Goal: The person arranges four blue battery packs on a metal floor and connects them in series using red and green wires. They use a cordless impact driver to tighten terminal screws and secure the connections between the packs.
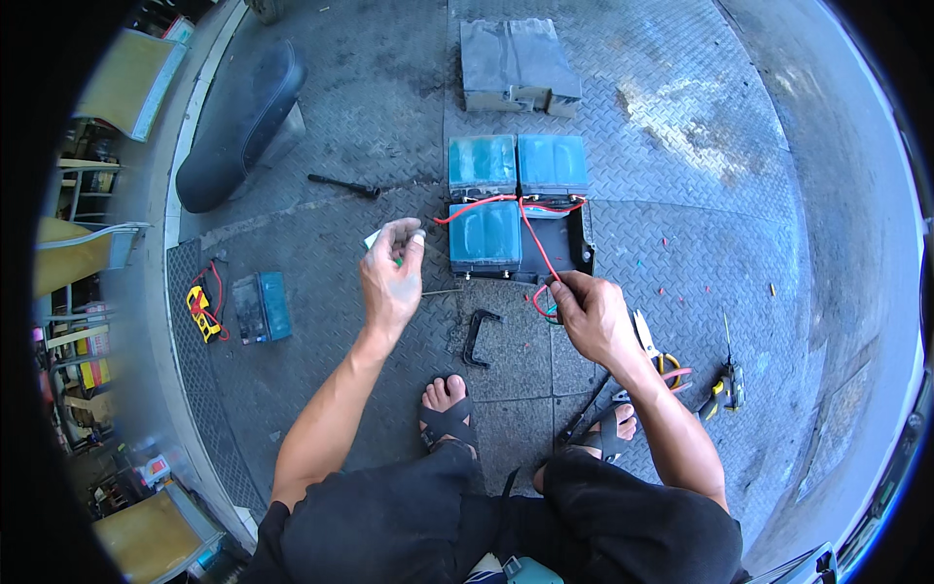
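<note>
While the right hand [598, 316] has its thumb and fingers clamped together on a thin red plastic-coated wire [538, 240], the left hand [392, 277] hangs with curled fingers (whether they grip the small white-and-green piece [372, 238] beside them, I cannot tell). The wire runs up to three blocky teal-topped batteries [484, 234] around a black plastic tray [567, 243]. Farther out, a black C-shaped handle [477, 338] lies on the grey floor [341, 282].
</note>
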Demonstrator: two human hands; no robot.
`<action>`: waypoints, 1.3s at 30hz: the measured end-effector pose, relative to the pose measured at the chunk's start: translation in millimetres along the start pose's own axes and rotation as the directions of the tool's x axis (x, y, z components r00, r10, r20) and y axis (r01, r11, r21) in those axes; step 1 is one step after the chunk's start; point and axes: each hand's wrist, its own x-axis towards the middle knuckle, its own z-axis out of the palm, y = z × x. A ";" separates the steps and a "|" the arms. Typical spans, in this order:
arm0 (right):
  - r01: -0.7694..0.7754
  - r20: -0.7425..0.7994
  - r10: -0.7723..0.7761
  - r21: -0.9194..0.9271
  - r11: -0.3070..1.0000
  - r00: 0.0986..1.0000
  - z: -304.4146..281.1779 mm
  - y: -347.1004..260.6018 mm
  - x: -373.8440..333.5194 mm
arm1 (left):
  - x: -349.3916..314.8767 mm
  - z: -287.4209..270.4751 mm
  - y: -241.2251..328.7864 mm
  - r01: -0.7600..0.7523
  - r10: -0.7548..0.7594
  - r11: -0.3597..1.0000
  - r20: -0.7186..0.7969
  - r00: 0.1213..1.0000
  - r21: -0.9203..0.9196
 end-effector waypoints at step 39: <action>-0.112 -0.041 0.106 -0.173 0.979 0.994 19.4 86.3 -62.2 | -85.3 57.7 -17.9 0.605 -0.433 0.758 0.507 0.745 -0.242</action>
